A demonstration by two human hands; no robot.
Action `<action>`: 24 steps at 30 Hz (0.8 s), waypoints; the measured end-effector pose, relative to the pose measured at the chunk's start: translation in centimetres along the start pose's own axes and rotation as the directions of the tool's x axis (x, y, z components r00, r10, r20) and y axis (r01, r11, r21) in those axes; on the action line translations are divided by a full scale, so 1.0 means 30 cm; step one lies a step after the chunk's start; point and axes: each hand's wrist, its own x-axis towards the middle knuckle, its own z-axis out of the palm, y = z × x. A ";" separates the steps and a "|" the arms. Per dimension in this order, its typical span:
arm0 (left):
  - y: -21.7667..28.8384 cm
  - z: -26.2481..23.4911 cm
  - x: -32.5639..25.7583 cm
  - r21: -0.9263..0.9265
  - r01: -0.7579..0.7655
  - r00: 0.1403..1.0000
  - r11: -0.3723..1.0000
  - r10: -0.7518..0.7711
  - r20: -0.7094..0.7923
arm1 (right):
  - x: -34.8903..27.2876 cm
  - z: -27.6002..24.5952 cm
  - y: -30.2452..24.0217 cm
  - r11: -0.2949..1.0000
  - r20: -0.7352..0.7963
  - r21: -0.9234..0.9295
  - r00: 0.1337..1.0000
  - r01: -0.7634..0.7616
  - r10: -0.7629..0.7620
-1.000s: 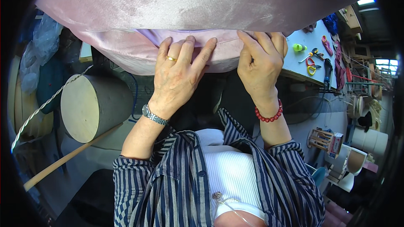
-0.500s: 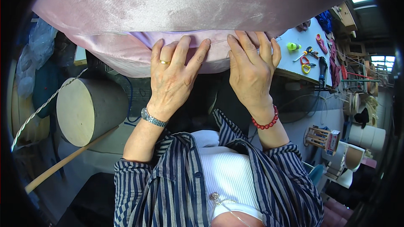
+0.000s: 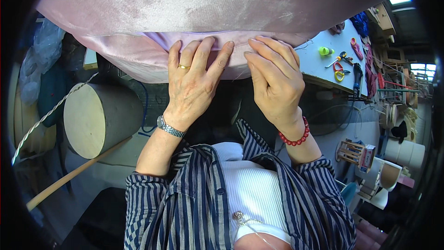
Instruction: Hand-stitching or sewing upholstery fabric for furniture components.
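Note:
A large pale pink velvet upholstered piece [image 3: 222, 4] fills the top of the view. Along its lower edge runs a fold or gap, with a strip of lilac fabric [image 3: 157, 39] showing inside. My left hand [image 3: 194, 74] lies on the pink velvet below that gap, fingers spread and pressing on it. Beside it, my right hand [image 3: 277, 78] has its fingers drawn together in a pinch at the fabric. What sits between those fingertips is too small to make out. Fine loose threads show near the right hand.
On the right, a white table [image 3: 319, 69] bears a green spool [image 3: 326, 51], yellow-and-red handled scissors [image 3: 340, 73] and pink-handled scissors [image 3: 356, 48]. At left stand a grey cylinder [image 3: 83, 120], a wooden pole [image 3: 78, 173] and a twisted cord [image 3: 51, 115].
My right hand's fingers, spread on the fabric before, have come together into a pinch. The left hand stays in nearly the same place on the velvet.

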 end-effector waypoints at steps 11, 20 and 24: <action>0.007 -0.005 -0.009 -0.021 0.024 1.000 0.999 -0.024 0.000 | -0.035 -0.017 0.030 0.972 0.028 -0.234 1.000 -0.001 0.008; 0.006 0.005 -0.007 -0.012 0.033 0.999 0.999 -0.033 -0.016 | -0.036 -0.169 0.076 0.958 -0.119 -0.273 0.991 -0.090 0.059; 0.021 0.001 0.002 -0.043 0.050 0.999 0.998 -0.050 -0.010 | -0.002 -0.192 0.134 0.911 0.000 -0.404 0.996 -0.084 0.092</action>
